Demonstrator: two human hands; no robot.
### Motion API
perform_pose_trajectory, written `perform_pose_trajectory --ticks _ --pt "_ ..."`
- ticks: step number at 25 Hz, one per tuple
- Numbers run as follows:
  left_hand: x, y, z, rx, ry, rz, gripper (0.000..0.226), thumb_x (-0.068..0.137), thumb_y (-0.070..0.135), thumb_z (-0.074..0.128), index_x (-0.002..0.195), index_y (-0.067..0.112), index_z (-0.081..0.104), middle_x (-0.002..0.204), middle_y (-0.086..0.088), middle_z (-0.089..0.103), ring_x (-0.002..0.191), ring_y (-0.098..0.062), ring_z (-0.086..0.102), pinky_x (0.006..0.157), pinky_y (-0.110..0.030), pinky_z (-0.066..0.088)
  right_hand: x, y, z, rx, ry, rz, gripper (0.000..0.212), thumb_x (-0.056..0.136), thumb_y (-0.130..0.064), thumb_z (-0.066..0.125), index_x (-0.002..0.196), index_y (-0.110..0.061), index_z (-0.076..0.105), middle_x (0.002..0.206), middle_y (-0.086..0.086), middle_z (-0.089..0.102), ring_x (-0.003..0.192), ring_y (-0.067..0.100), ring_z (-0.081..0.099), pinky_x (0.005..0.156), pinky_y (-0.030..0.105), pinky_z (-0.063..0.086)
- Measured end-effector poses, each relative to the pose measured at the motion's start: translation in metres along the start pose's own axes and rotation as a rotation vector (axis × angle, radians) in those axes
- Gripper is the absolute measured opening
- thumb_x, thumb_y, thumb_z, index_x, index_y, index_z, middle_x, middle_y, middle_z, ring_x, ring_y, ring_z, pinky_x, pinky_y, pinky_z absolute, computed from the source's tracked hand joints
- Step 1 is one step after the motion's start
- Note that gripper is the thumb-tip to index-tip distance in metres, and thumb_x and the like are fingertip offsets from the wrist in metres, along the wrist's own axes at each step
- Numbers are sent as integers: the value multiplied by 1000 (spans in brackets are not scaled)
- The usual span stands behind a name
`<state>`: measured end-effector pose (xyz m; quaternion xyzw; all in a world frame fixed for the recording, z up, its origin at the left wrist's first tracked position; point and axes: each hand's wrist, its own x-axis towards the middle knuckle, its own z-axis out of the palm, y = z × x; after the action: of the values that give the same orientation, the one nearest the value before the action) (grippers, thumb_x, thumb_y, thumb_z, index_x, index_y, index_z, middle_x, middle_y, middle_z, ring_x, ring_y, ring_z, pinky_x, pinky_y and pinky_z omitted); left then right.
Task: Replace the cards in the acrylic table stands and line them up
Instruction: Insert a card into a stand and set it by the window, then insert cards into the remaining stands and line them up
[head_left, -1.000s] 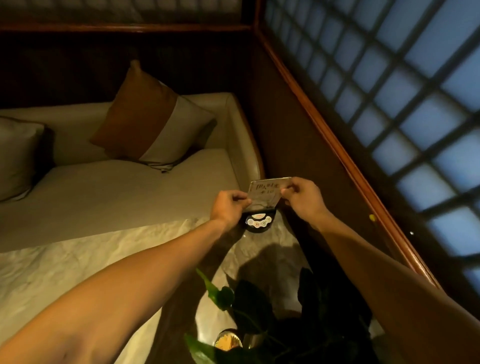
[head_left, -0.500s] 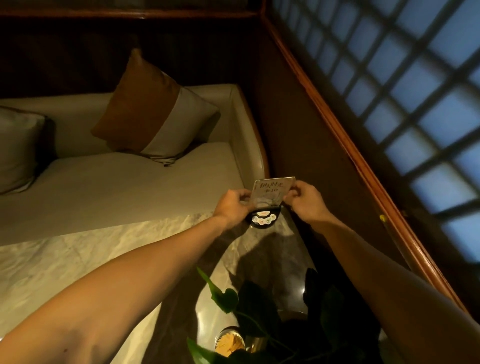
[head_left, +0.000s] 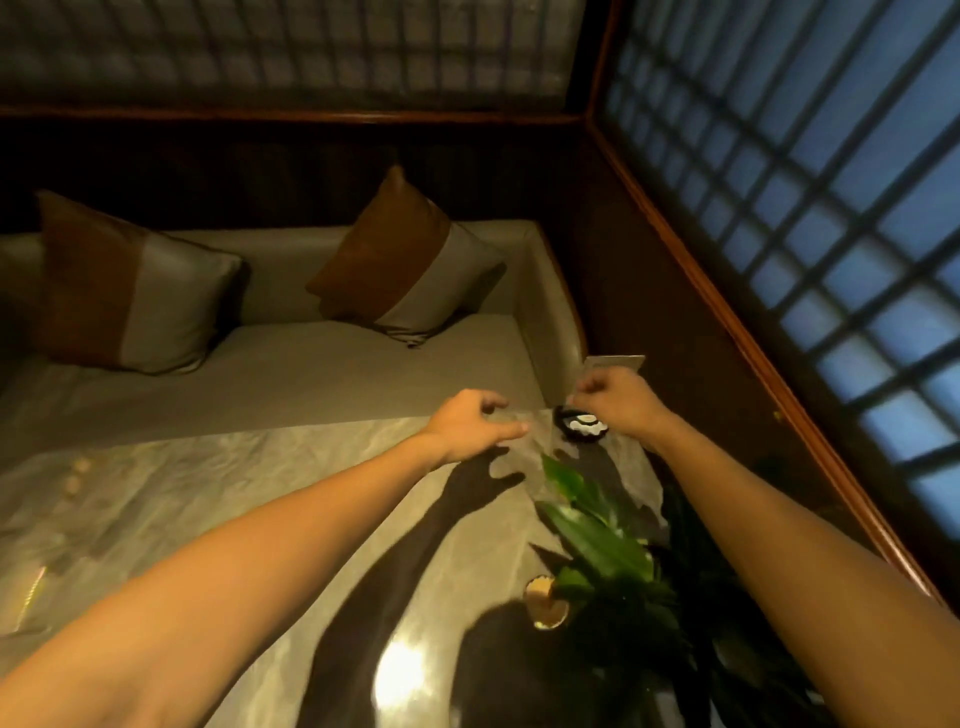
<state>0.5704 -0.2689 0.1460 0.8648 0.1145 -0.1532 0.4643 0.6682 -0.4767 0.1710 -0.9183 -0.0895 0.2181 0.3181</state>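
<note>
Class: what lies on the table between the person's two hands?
In the head view, only bare marble table separates the left hand from the right hand; a black dish sits beneath the right.

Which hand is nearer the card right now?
Right. The right hand pinches the card at its lower edge; the left hand hovers open over the table, apart from it.

No legible text anywhere.

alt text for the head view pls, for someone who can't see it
The right hand holds a card over a small black dish at the table's far corner, while the left hand hovers open. A cushioned bench sits behind, a leafy plant nearer.
</note>
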Motion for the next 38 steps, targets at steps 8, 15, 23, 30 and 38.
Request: perform_pose_trajectory --ticks 8,15,23,30,38 --pt "-182 -58 -85 9 188 59 64 82 52 73 137 22 59 139 4 59 127 -14 54 103 -35 46 -134 -146 103 -53 -19 -291 60 90 -36 73 144 -22 52 147 1 55 134 21 51 102 32 41" --pt "-311 -170 -111 -129 324 -28 69 75 52 79 134 20 62 137 1 62 126 -14 57 109 -40 46 -235 -196 249 121 -175 -391 59 91 -18 68 147 -20 49 149 0 51 134 17 49 104 28 40" --pt "-403 -283 -80 -262 374 -197 62 74 27 73 134 21 61 131 -3 65 119 -14 62 102 -35 52 -304 -170 359 192 -411 -269 64 87 3 65 146 -16 49 135 8 54 121 23 55 84 19 49" --pt "-442 -330 -46 -342 347 -277 69 77 9 80 139 21 53 124 0 56 100 -13 60 77 -16 48 -330 -139 400 165 -549 -198 64 87 -12 72 146 -23 49 132 2 55 113 17 60 86 27 53" --pt "-432 -349 -26 -370 514 -309 11 85 10 76 87 20 73 83 5 73 77 -13 66 73 -28 52 -330 -126 425 215 -386 -161 12 93 -8 65 104 -3 66 104 18 69 82 17 63 65 16 51"
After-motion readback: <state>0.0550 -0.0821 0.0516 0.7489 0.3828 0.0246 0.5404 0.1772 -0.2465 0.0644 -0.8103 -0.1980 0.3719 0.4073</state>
